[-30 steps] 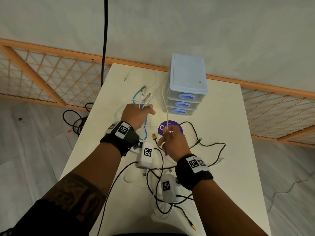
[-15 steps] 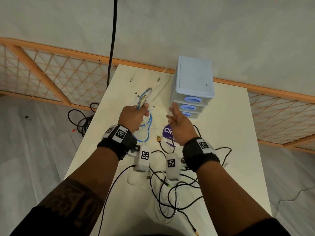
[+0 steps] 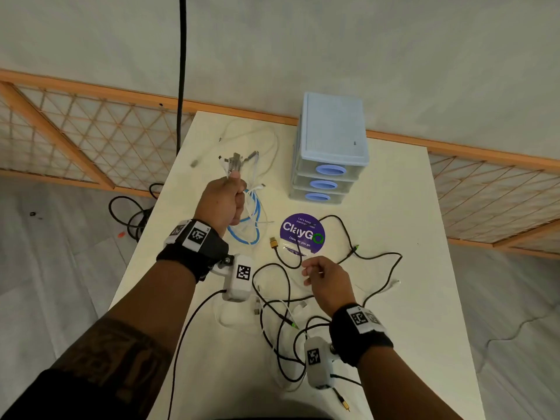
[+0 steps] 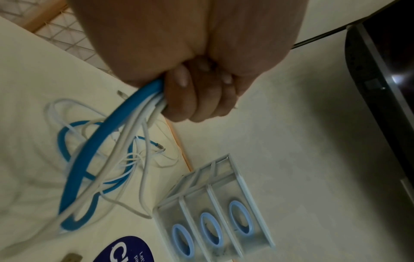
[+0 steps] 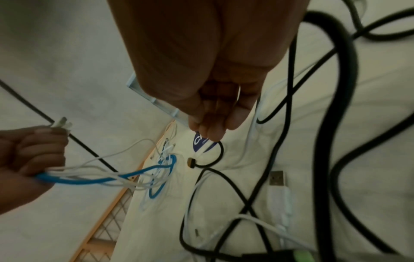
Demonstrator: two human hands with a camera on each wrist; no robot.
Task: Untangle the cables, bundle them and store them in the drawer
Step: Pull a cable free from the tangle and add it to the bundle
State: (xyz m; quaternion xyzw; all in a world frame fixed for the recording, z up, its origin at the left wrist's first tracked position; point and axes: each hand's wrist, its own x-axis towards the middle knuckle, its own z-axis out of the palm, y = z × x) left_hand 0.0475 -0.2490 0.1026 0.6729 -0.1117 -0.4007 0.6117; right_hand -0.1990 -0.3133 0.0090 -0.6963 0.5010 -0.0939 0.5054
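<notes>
My left hand (image 3: 233, 194) is raised over the table's left side and grips a bundle of blue and white cables (image 3: 253, 218). Their plugs (image 3: 235, 163) stick up above the fist, and loops hang down to the table. In the left wrist view the fingers (image 4: 190, 99) are curled tight round the bundle (image 4: 89, 159). My right hand (image 3: 309, 272) hovers with curled fingers over a tangle of black cables (image 3: 272, 298), fingertips (image 5: 211, 132) just above a black loop (image 5: 221, 150). Whether it holds a thin cable is unclear. The blue three-drawer unit (image 3: 331, 140) has all drawers closed.
A round purple sticker (image 3: 303, 234) lies on the white table (image 3: 409, 222) before the drawers. A yellow-tipped plug (image 3: 273, 242) and a white USB cable (image 5: 276, 179) lie among the black ones. More white cable (image 3: 266, 137) lies at the back left. A wooden lattice (image 3: 91, 140) lines the wall.
My right hand let go of a white cable, reached to the drawer unit, then drew back over the black tangle. My left hand rose and moved farther away with the bundle.
</notes>
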